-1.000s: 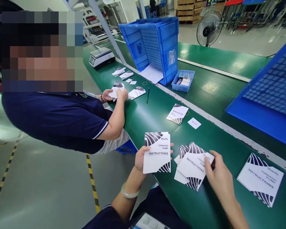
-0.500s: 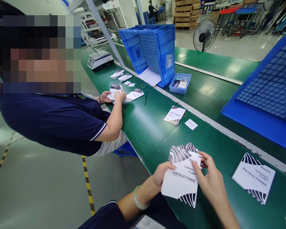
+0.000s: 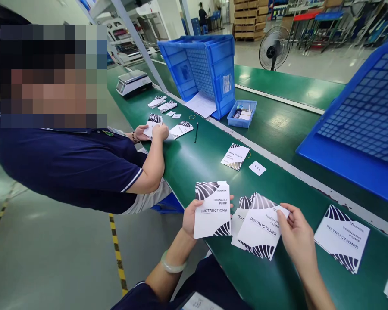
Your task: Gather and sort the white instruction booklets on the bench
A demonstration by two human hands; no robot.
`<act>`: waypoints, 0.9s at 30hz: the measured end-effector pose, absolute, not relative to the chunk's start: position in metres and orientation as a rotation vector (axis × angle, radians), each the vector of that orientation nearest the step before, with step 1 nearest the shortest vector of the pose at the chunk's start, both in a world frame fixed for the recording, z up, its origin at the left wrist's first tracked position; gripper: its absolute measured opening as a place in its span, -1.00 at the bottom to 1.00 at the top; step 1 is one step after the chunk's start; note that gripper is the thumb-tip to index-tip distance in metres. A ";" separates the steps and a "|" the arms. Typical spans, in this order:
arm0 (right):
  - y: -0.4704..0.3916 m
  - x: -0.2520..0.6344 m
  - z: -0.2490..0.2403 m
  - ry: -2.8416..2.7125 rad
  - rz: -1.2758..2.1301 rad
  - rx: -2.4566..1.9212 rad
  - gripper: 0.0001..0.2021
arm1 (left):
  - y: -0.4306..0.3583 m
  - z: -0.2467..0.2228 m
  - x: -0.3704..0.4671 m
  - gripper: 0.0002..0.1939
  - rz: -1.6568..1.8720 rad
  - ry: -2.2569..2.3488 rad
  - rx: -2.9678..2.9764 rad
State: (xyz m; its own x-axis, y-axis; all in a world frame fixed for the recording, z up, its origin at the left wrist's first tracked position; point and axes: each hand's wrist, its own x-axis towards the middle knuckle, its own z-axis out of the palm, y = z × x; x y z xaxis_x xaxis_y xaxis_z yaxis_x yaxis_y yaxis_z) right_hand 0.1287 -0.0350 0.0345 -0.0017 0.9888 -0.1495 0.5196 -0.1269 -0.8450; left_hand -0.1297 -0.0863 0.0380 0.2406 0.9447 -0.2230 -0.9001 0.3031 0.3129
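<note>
Plainly, the left hand (image 3: 190, 217) gripped one booklet (image 3: 212, 209) while the right hand (image 3: 297, 234) pinched the fanned pile (image 3: 257, 226), which could have slid apart.

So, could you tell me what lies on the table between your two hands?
In the head view, a fanned pile of instruction booklets lies between left hand and right hand.

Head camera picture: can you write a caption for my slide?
Left hand lifts one white instruction booklet; right hand touches a fanned booklet pile on the green table.
</note>
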 end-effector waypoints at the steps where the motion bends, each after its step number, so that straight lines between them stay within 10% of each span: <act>1: -0.033 0.128 0.030 -1.680 0.913 -1.718 -0.59 | -0.086 0.040 -0.131 -0.31 1.285 0.404 0.126; 27: -0.058 0.113 0.056 -1.711 1.147 -1.576 -0.62 | -0.105 0.026 -0.078 -0.25 0.906 0.331 0.079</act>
State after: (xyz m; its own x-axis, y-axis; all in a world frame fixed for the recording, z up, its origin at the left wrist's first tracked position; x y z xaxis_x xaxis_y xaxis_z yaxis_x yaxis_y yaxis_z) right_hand 0.1130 -0.0583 0.0559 -0.1691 0.9734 -0.1544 0.5124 -0.0470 -0.8575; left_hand -0.0785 -0.1051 0.0256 0.5697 0.7833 -0.2489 -0.7593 0.6175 0.2055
